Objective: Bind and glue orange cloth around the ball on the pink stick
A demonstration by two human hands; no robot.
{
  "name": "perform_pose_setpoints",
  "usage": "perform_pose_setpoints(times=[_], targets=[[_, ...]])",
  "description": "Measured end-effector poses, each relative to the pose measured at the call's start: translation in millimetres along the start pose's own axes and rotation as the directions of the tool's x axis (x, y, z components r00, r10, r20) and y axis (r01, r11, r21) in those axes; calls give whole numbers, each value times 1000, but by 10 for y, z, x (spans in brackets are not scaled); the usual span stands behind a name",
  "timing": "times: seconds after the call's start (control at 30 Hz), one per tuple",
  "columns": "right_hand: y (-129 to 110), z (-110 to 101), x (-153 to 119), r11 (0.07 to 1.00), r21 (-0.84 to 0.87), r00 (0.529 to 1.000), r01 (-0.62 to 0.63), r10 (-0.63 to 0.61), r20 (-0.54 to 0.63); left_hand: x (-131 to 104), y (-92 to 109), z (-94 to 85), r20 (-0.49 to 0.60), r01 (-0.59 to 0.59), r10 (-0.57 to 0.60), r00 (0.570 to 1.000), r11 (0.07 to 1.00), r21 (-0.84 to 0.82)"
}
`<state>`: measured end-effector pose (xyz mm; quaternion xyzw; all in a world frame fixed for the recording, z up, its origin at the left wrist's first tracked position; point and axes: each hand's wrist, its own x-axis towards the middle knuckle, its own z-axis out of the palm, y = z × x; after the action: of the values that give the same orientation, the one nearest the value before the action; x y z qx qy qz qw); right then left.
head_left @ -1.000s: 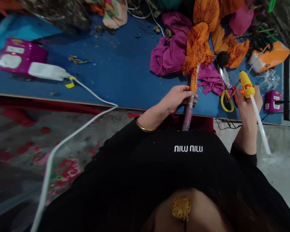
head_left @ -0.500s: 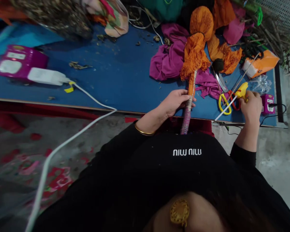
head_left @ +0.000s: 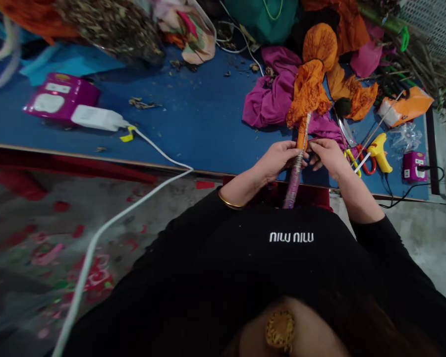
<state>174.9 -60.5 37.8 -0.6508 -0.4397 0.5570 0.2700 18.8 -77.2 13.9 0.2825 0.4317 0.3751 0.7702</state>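
Note:
My left hand (head_left: 282,158) is closed round a stick (head_left: 293,186) wrapped in orange cloth higher up and purplish, shiny wrapping lower down. Its lower end reaches towards my black top. At the stick's upper end sits a round bundle of orange cloth (head_left: 319,44), tied at the neck, with loose folds beneath. My right hand (head_left: 329,154) is pinched beside the stick, level with the left; whatever is between its fingertips is too small to make out. Just right of it lie a yellow glue gun (head_left: 379,152) with a white glue stick and scissors (head_left: 371,166) with red and yellow handles.
Purple cloth (head_left: 269,101) lies left of the bundle on the blue table (head_left: 208,119). A purple power block (head_left: 65,96) with a white cable stands left; a smaller purple block (head_left: 414,166) is at the right edge. An orange packet (head_left: 411,105) and twigs lie beyond.
My right hand has let go of the yellow glue gun, which now lies on the table, and has moved left to the stick. My left hand keeps its hold. The view has shifted slightly.

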Motion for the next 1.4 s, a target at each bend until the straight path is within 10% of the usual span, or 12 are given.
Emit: perform_pose_setpoints(times=[0.43,0.8,1.4], targets=[[113,110,11,959,280,971,49,21,-239,-24,37,47,-36,20,-20,999,1000,-5],[321,184,-38,903,150,872,402,-328,-364,-22,15,132,-149,-29,34,988,999,33],[211,163,-4,892,-74,866,446,-451,-215,45,-40,153,-140,-36,47,989,996,79]])
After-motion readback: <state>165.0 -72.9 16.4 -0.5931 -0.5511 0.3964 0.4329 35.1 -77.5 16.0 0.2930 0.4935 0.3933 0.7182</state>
